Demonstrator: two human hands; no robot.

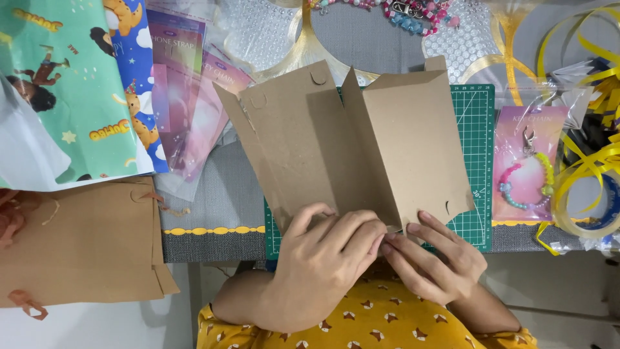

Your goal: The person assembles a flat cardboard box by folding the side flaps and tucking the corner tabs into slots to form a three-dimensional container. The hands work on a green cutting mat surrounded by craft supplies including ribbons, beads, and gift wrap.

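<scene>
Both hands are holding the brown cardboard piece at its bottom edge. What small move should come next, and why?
Probably press the near flap flat along its crease. The left hand and right hand meet at the bottom edge of the brown cardboard box blank, which stands half folded over the green cutting mat, its panels still spread open.

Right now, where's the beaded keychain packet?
In the head view the beaded keychain packet lies at right on the table, just right of the green cutting mat and left of the yellow ribbon spool, beyond the right hand.
</scene>
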